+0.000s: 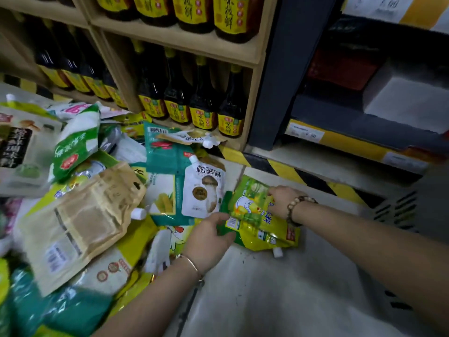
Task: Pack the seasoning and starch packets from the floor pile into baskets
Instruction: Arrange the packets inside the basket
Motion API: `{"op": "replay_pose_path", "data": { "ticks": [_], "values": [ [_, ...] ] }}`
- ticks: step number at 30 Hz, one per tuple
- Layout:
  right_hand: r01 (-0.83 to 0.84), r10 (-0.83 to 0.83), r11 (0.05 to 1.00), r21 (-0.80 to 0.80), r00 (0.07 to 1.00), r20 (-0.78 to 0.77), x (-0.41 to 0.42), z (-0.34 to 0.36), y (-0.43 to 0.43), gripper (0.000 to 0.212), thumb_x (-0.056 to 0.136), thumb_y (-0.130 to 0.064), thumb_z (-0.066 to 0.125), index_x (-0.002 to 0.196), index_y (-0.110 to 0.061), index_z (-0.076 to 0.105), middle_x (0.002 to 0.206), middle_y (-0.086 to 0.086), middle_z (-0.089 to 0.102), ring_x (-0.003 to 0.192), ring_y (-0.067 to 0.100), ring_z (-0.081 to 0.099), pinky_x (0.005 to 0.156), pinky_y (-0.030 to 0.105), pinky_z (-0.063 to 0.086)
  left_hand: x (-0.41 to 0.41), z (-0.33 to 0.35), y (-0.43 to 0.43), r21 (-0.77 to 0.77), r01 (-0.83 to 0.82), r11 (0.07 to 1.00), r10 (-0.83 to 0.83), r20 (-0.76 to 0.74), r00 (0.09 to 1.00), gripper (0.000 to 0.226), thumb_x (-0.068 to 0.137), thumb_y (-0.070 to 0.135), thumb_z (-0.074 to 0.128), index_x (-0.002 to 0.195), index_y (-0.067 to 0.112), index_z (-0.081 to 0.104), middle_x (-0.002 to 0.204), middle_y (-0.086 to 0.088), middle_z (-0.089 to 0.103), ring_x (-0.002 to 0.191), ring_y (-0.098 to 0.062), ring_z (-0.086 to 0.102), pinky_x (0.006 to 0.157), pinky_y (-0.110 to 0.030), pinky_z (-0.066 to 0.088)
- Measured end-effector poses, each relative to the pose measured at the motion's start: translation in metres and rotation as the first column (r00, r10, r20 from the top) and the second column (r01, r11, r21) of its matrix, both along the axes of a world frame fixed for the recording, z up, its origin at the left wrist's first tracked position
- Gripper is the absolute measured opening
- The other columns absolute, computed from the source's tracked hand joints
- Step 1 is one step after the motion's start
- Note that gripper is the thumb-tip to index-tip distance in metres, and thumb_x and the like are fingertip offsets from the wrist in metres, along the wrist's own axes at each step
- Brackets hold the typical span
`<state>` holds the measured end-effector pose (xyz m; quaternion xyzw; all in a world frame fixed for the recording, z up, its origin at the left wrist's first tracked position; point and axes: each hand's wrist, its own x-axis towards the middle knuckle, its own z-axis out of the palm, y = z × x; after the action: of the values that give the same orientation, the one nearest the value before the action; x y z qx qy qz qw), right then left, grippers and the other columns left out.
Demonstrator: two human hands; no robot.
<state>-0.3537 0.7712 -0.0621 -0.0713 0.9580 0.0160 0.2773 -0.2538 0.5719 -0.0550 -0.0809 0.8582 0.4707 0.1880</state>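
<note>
A pile of seasoning and starch packets (80, 215) covers the floor on the left. At its right edge lies a stack of yellow-green spout pouches (252, 215). My right hand (283, 201) grips the upper right side of the top pouch. My left hand (210, 235) holds the stack's lower left edge, thumb on top. A white mushroom-print spout pouch (202, 190) lies just left of them, next to a teal corn-starch bag (162, 190). A tan kraft pouch (82, 222) lies face down on the pile. No basket is in view.
Wooden shelves (184, 45) of dark sauce bottles (204, 103) stand right behind the pile. A grey upright (274, 93) and a metal rack with price tags (306, 133) are at the right. Yellow-black hazard tape (286, 171) lines the base. Bare grey floor (279, 295) lies between my arms.
</note>
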Motion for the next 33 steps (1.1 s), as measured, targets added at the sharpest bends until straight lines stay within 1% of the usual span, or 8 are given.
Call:
{"op": "replay_pose_path", "data": {
  "ticks": [7, 12, 17, 20, 23, 27, 30, 33],
  "values": [
    [0.287, -0.277, 0.955, -0.072, 0.953, 0.120, -0.028, -0.045, 0.020, 0.088, 0.078, -0.053, 0.067, 0.146, -0.016, 0.024, 0.147, 0.015, 0.029, 0.132, 0.034, 0.036, 0.107, 0.042, 0.036, 0.006, -0.020, 0.006, 0.054, -0.044, 0.998, 0.037, 0.110, 0.993, 0.038, 0.085, 0.011, 0.065, 0.122, 0.012, 0.058, 0.106, 0.000, 0.058, 0.089, -0.011, 0.055, 0.073, -0.016, 0.040],
    [0.402, -0.387, 0.909, -0.114, 0.912, 0.134, -0.033, -0.055, 0.030, 0.099, 0.062, -0.064, 0.073, 0.138, -0.012, 0.038, 0.140, 0.014, 0.041, 0.126, 0.031, 0.043, 0.103, 0.041, 0.040, 0.004, -0.025, 0.009, 0.092, -0.077, 0.993, 0.065, 0.128, 0.990, 0.032, 0.084, 0.006, 0.065, 0.115, 0.008, 0.062, 0.102, -0.003, 0.062, 0.080, -0.009, 0.054, 0.070, -0.017, 0.043],
    [0.527, -0.485, 0.811, -0.253, 0.848, 0.213, -0.030, -0.060, 0.036, 0.086, 0.067, -0.051, 0.078, 0.134, -0.008, 0.047, 0.136, 0.012, 0.050, 0.121, 0.030, 0.050, 0.100, 0.038, 0.043, 0.004, -0.027, 0.011, 0.132, -0.128, 0.983, 0.109, 0.144, 0.984, 0.025, 0.084, 0.003, 0.064, 0.109, 0.004, 0.063, 0.095, -0.003, 0.059, 0.086, -0.015, 0.053, 0.068, -0.012, 0.041],
    [0.580, -0.401, 0.697, -0.422, 0.803, 0.441, -0.028, -0.048, 0.047, 0.068, 0.056, -0.041, 0.085, 0.115, -0.017, 0.062, 0.122, 0.004, 0.062, 0.111, 0.026, 0.057, 0.100, 0.039, 0.043, 0.003, -0.025, 0.013, 0.208, -0.236, 0.949, 0.187, 0.231, 0.955, 0.027, 0.086, 0.002, 0.061, 0.114, 0.005, 0.060, 0.093, -0.004, 0.058, 0.079, -0.013, 0.052, 0.058, -0.011, 0.040],
    [0.691, -0.276, 0.552, -0.467, 0.680, 0.679, -0.023, -0.041, 0.050, 0.090, 0.022, -0.041, 0.094, 0.104, -0.018, 0.065, 0.108, 0.008, 0.070, 0.100, 0.028, 0.065, 0.096, 0.046, 0.048, 0.004, -0.020, 0.014, 0.312, -0.364, 0.877, 0.245, 0.361, 0.900, 0.028, 0.089, 0.013, 0.061, 0.117, 0.008, 0.057, 0.091, -0.003, 0.060, 0.074, -0.012, 0.056, 0.053, -0.012, 0.042],
    [0.736, -0.148, 0.492, -0.465, 0.597, 0.788, -0.010, -0.032, 0.023, 0.065, 0.046, -0.021, 0.085, 0.107, -0.010, 0.064, 0.106, 0.016, 0.069, 0.099, 0.034, 0.065, 0.097, 0.053, 0.045, 0.008, -0.019, 0.018, 0.395, -0.457, 0.797, 0.230, 0.502, 0.834, 0.032, 0.089, 0.035, 0.059, 0.116, 0.018, 0.057, 0.100, 0.001, 0.067, 0.084, -0.014, 0.063, 0.072, -0.027, 0.046],
    [0.705, -0.059, 0.512, -0.490, 0.598, 0.799, -0.002, -0.031, -0.002, 0.049, 0.058, -0.013, 0.082, 0.105, -0.013, 0.065, 0.102, 0.011, 0.071, 0.094, 0.030, 0.067, 0.096, 0.054, 0.045, 0.011, -0.020, 0.023, 0.544, -0.621, 0.565, 0.263, 0.594, 0.760, 0.024, 0.090, 0.022, 0.059, 0.111, 0.012, 0.062, 0.098, -0.007, 0.072, 0.081, -0.020, 0.069, 0.072, -0.036, 0.058],
    [0.692, -0.042, 0.506, -0.515, 0.616, 0.787, 0.004, -0.033, -0.020, 0.058, 0.056, -0.023, 0.085, 0.109, -0.015, 0.063, 0.099, 0.004, 0.072, 0.092, 0.023, 0.067, 0.093, 0.046, 0.050, 0.013, -0.026, 0.019, 0.500, -0.758, 0.418, 0.388, 0.657, 0.647, 0.017, 0.087, 0.007, 0.062, 0.103, 0.002, 0.063, 0.095, -0.017, 0.071, 0.069, -0.026, 0.070, 0.064, -0.041, 0.058]
  ]
}}
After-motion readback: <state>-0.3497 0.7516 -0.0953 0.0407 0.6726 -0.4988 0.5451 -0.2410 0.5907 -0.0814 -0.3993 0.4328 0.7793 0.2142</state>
